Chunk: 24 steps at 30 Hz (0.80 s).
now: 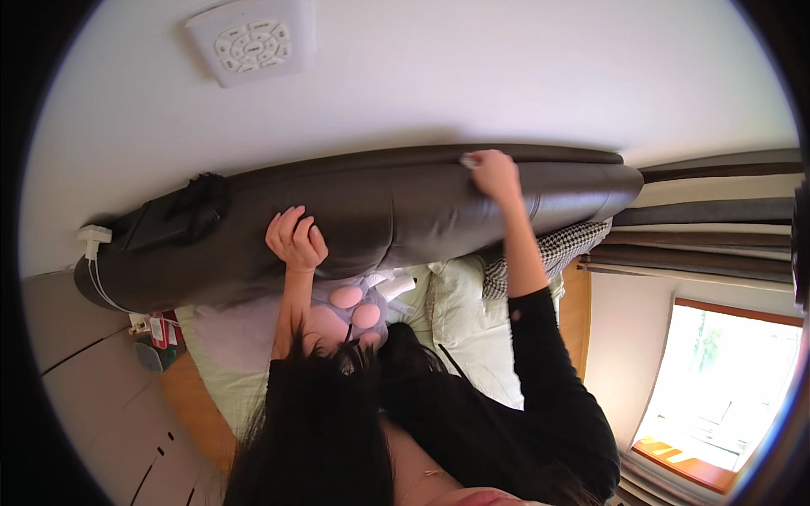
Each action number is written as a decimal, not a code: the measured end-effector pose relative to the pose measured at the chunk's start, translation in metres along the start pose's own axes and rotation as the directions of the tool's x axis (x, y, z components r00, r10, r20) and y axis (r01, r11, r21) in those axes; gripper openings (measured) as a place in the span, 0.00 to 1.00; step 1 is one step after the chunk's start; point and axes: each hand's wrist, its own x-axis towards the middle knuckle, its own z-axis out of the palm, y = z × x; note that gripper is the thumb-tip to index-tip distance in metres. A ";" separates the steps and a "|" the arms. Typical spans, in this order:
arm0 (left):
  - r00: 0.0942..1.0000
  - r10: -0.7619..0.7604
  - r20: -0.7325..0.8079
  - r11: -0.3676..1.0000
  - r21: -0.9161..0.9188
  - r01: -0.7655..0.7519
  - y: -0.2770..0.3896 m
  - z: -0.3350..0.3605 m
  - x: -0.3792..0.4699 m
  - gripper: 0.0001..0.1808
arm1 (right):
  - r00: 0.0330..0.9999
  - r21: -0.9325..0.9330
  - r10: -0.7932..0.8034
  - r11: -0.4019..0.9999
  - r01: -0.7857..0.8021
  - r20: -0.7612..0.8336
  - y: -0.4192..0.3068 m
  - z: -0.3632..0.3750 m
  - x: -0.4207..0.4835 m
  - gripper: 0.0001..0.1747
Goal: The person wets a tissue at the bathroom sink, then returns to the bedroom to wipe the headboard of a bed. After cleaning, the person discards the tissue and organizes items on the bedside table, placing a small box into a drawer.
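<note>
A dark brown leather-like padded headboard (430,202) spans the wall before me. My right hand (497,176) is closed around a small whitish piece, perhaps a cloth or tissue (469,160), at the seam near the headboard's top edge. Most of that piece is hidden in the fingers. Farther left, my left hand (296,243) is over the headboard's front face with fingers loosely curled and slightly apart. Nothing shows in it, and whether it touches the padding is unclear. Below it on the bed lies a grey-purple plush item with pink round pads (347,297).
A white charger (95,235) with a cable sits at the headboard's left end, near a fuzzy black item (205,202). Pale green pillows (465,297), a houndstooth cushion (569,250) and a white tube (397,288) are below. Striped curtains (715,215) hang at right.
</note>
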 end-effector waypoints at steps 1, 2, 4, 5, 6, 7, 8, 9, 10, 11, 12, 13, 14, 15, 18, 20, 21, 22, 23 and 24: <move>1.000 -0.008 0.006 1.000 0.002 0.008 -0.003 -0.002 -0.004 0.08 | 0.996 0.040 -0.080 0.996 0.078 0.040 -0.049 0.005 -0.015 0.20; 1.000 -0.009 0.007 1.000 -0.028 0.009 -0.002 0.005 -0.004 0.08 | 0.991 0.066 -0.129 0.990 0.126 0.044 -0.077 0.020 -0.025 0.22; 1.000 -0.018 0.012 0.998 -0.058 0.019 0.001 0.008 -0.002 0.08 | 0.942 -0.057 -0.317 0.944 0.325 0.114 -0.144 0.032 -0.036 0.22; 0.999 -0.023 0.030 0.998 -0.050 0.025 0.003 0.002 0.000 0.08 | 0.904 0.046 -0.424 0.906 0.422 0.054 -0.162 0.033 -0.043 0.21; 0.999 -0.024 0.042 0.998 -0.050 0.026 0.003 0.000 0.003 0.08 | 0.912 0.166 -0.409 0.901 0.400 0.027 -0.156 0.032 -0.035 0.19; 0.998 -0.027 0.057 0.999 -0.045 0.030 0.001 -0.004 0.004 0.08 | 0.919 0.286 -0.395 0.881 0.376 0.007 -0.140 0.034 -0.022 0.18; 0.998 -0.027 0.051 0.997 -0.064 0.031 0.003 0.002 0.004 0.11 | 0.926 0.348 -0.376 0.870 0.350 0.009 -0.101 0.027 -0.007 0.18; 0.998 -0.030 0.059 0.999 -0.026 0.031 -0.001 -0.004 0.001 0.12 | 0.957 0.258 -0.290 0.926 0.275 0.018 -0.077 0.012 -0.001 0.17; 0.998 -0.032 0.062 0.999 -0.004 0.032 -0.003 -0.007 -0.001 0.13 | 0.984 0.179 -0.172 0.968 0.177 -0.043 -0.051 -0.010 0.003 0.16; 0.998 -0.033 0.062 0.999 0.004 0.033 -0.002 -0.006 -0.001 0.14 | 0.990 0.009 -0.100 0.995 0.101 -0.097 -0.004 -0.024 0.015 0.15; 0.999 -0.019 0.036 1.000 0.010 0.019 -0.001 -0.002 0.000 0.18 | 0.987 -0.222 -0.018 0.975 -0.018 -0.158 0.042 -0.032 0.024 0.14; 0.999 -0.022 0.034 1.000 0.012 0.021 -0.001 0.000 0.002 0.19 | 0.968 -0.273 -0.033 0.961 -0.037 -0.250 0.081 -0.033 0.028 0.13; 0.998 -0.025 0.049 0.999 0.023 0.024 0.000 -0.004 0.003 0.19 | 0.980 -0.253 0.014 0.965 -0.065 -0.198 0.088 -0.033 0.030 0.13; 0.998 -0.030 0.056 0.999 0.041 0.028 0.001 -0.008 0.005 0.20 | 0.987 -0.236 0.052 0.968 -0.087 -0.149 0.084 -0.032 0.038 0.13; 0.996 -0.032 0.080 0.999 -0.039 0.035 0.005 -0.008 0.008 0.20 | 0.999 -0.485 0.039 0.874 -0.021 0.028 0.049 0.004 0.052 0.12; 0.999 -0.051 0.017 0.993 -0.107 0.052 0.000 -0.006 0.001 0.18 | 0.998 -0.481 0.034 0.877 -0.009 0.044 0.015 0.016 0.052 0.12; 0.998 -0.059 -0.030 0.986 -0.155 0.053 -0.002 -0.002 -0.005 0.17 | 0.998 -0.481 0.036 0.877 -0.009 0.047 0.000 0.019 0.050 0.12; 0.998 -0.053 -0.039 0.985 -0.167 0.046 -0.003 -0.004 -0.005 0.15 | 0.997 -0.473 0.021 0.881 0.019 0.080 -0.016 0.021 0.044 0.13; 0.997 -0.063 -0.044 0.981 -0.188 0.053 -0.005 -0.005 -0.005 0.14 | 0.995 -0.454 -0.017 0.889 0.061 0.101 -0.035 0.026 0.041 0.13; 0.996 -0.066 -0.052 0.976 -0.211 0.054 -0.005 -0.005 -0.004 0.14 | 0.992 -0.439 -0.046 0.894 0.092 0.115 -0.049 0.029 0.037 0.13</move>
